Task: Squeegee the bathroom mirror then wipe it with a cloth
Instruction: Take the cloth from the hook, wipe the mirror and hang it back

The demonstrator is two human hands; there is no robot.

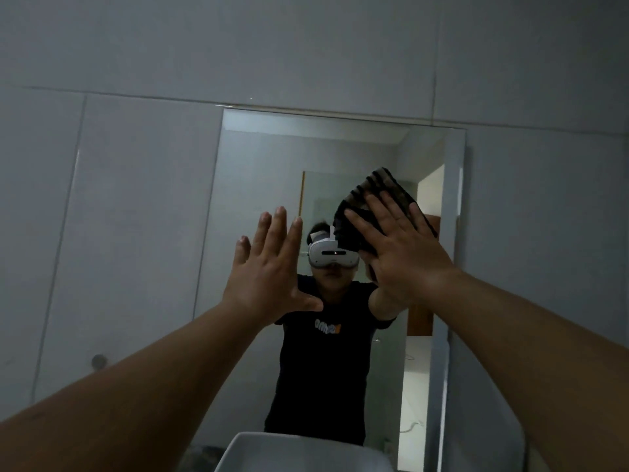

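Dim room; large grey wall tiles (143,206) (thin grout lines), white basin (292,453) at bottom edge.

Tiled bathroom: mirror (258,185), basin (272,451).

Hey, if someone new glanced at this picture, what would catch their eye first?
Two bare forearms reach up to the mirror at centre. The right hand presses a dark striped cloth flat on the glass in its upper right area. The left hand is held up open and empty, with its fingers spread.
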